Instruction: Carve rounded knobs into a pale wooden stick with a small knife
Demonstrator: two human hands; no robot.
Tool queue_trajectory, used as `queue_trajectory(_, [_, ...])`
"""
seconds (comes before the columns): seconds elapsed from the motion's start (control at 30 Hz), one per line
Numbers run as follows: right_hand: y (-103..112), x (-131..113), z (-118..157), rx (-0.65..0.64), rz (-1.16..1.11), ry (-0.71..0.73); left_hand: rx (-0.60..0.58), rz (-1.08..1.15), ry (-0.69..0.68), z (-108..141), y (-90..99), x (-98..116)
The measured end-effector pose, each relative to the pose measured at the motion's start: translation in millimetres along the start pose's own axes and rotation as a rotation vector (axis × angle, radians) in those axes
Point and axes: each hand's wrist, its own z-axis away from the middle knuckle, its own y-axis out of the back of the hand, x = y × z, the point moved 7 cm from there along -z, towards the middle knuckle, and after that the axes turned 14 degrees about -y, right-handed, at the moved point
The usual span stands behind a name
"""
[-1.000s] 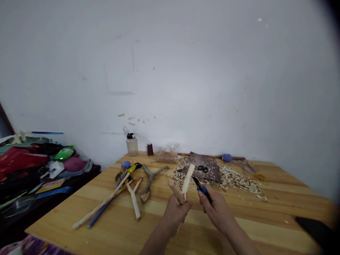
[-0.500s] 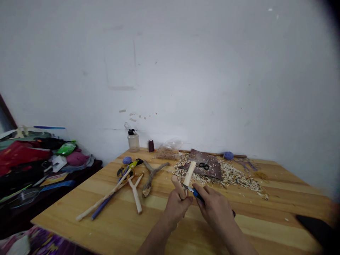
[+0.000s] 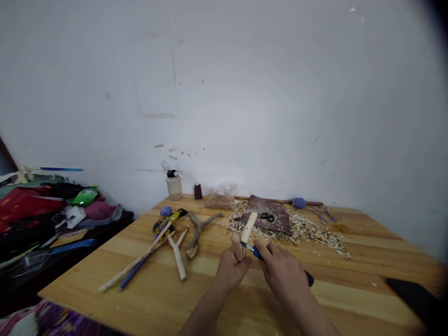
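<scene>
Left fist (image 3: pixel 231 273) round stick (image 3: pixel 249 228) — right (image 3: pixel 282 275), knife (image 3: pixel 256 252)

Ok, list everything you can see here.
wooden table: one, pale yellow, filling the lower view
peeled stick: one, cream, centre
blue-handled knife: one, blue and black, centre
long peeled stick: one, cream, left of centre
forked peeled stick: one, cream, beside it
bark-on forked branch: one, grey-brown, beyond that
rod: one, blue, along the long stick
tool: one, yellow and black, far left of table
balls: two, blue, far side
wood shavings: many, pale, far right
sheet: one, dark brown, on the shavings
scissors: one, black, on the sheet
bottle: one, clear, black cap, far edge
left hand: one, holding the peeled stick
right hand: one, holding the blue-handled knife
</scene>
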Motion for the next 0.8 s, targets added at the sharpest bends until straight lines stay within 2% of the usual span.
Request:
queue_trajectory(0.17, [-13,-4,2,-0.102,0.107,-0.071,-0.036,-0.132,-0.061,0,0.1,2])
queue_trajectory(0.33, [-16,-7,3,-0.136,0.136,-0.094,-0.086,-0.289,-0.151,1,-0.4,5])
queue_trajectory(0.43, [-17,-8,3,-0.142,0.107,-0.101,-0.132,-0.420,-0.136,1,-1.0,4])
queue_trajectory(0.57, [-22,-7,5,-0.148,0.061,-0.141,-0.205,-0.736,-0.082,2,-1.5,4])
queue_trajectory(0.7, [-27,-7,4,-0.152,-0.097,-0.172,-0.176,-0.900,-0.050,3,1.4,8])
queue_trajectory(0.8, [-27,-7,1,-0.163,-0.384,-0.128,-0.110,-0.878,-0.089,4,4.5,12])
